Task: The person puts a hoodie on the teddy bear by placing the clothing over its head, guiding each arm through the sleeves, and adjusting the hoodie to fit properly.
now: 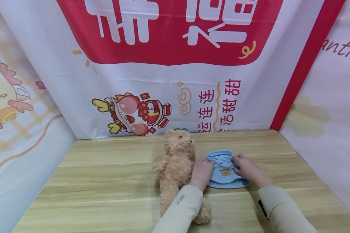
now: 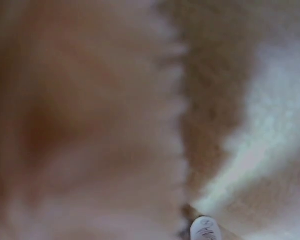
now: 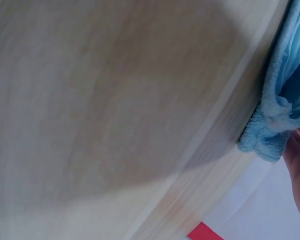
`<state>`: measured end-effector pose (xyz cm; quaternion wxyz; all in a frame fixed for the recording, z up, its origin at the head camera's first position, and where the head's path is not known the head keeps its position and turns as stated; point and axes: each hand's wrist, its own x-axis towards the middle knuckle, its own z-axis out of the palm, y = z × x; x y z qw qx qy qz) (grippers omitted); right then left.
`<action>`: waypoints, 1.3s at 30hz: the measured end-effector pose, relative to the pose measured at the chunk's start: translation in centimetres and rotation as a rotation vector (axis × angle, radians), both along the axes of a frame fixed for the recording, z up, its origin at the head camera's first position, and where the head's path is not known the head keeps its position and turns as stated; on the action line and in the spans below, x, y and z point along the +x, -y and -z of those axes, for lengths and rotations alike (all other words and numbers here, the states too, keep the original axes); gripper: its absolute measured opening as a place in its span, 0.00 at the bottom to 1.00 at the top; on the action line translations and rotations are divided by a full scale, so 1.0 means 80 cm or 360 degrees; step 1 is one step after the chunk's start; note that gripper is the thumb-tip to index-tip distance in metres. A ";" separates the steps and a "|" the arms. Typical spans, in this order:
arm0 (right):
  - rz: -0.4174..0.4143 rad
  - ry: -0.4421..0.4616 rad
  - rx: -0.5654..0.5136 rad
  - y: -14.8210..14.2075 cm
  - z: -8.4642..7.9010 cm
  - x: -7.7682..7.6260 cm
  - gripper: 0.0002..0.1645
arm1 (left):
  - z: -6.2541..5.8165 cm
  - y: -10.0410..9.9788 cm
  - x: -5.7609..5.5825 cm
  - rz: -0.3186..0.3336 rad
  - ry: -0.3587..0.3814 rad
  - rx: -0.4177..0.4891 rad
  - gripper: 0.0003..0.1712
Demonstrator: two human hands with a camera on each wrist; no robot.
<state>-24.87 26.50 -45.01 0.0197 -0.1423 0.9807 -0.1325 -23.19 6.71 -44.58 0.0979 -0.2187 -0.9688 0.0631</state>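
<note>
A small light-blue doll top with a brown bear-face patch lies on the table, its gathered neck facing away from me. My left hand pinches its left side, and my right hand grips its right side near a sleeve. In the right wrist view the fluffy blue top shows at the right edge, with part of my right hand against it. A tan plush teddy bear lies on its back just left of the top, its lower body partly hidden by my left forearm. Blurred tan fur fills much of the left wrist view.
Everything rests on a pale wood-grain table. Behind its far edge hangs a red and white printed cloth. Printed white cloths also hang at the left and right sides. A pale rounded thing with dark lettering shows in the left wrist view.
</note>
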 end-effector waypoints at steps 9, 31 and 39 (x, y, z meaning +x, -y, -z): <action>-0.0002 0.0069 0.0029 0.001 -0.005 0.001 0.12 | -0.001 0.002 0.004 0.0035 -0.0088 0.0177 0.13; 0.0043 -0.0519 -0.0278 -0.008 -0.036 0.003 0.12 | -0.033 0.012 -0.002 0.0071 -0.0063 0.0774 0.20; 0.0004 -0.0946 -0.0269 -0.001 -0.047 0.002 0.12 | -0.055 0.017 -0.007 0.0095 -0.0094 0.0910 0.18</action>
